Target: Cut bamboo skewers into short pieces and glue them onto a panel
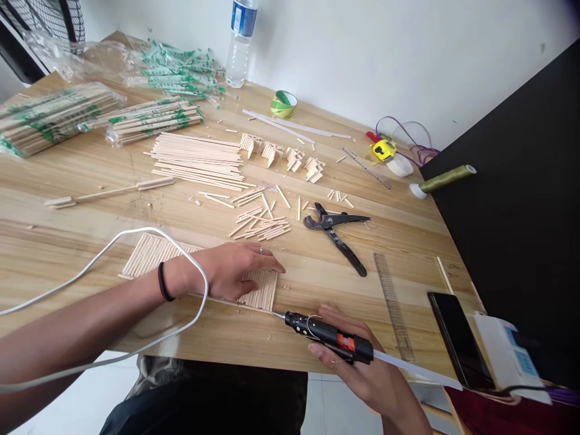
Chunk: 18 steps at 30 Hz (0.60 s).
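Note:
A flat panel of thin wooden sticks (145,255) lies near the table's front edge. Over its right half my left hand (233,269) rests, palm down with fingers stretched, pressing or touching the sticks. The hand hides the panel's middle. My right hand (357,356) is wrapped round a black hot glue gun (317,331). The gun's metal nozzle meets the panel's lower right corner. A white glue stick (417,367) sticks out of its back end. A white cable (199,272) loops across my left forearm.
Cut stick pieces (263,223) and black pliers (338,232) lie beyond the panel. Long sticks (199,160), bagged stick bundles (54,115), small stick assemblies (294,158) and a water bottle (239,48) stand farther back. At right are a clear ruler (393,305) and a phone (460,338).

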Motion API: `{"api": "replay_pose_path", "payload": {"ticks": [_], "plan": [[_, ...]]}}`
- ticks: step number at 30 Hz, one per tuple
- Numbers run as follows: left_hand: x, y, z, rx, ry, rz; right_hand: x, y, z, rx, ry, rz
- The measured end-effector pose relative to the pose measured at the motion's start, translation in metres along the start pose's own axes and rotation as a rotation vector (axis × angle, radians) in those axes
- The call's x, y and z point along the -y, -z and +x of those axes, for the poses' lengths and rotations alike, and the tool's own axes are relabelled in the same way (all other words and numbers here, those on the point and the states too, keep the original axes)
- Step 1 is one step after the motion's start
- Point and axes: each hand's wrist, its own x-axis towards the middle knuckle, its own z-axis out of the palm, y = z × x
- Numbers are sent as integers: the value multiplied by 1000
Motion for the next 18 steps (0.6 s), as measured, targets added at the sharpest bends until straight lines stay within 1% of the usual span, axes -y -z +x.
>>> {"api": "replay_pose_path", "payload": {"ticks": [4,10,18], "plan": [[0,1,0,10,-3,7,0,0,3,30,-2,-4],[0,0,-1,3,-11,4,-2,-2,3,-6,2,4],[1,-1,-1,1,-19,-3,8,-1,6,-20,-55,-6]]}}
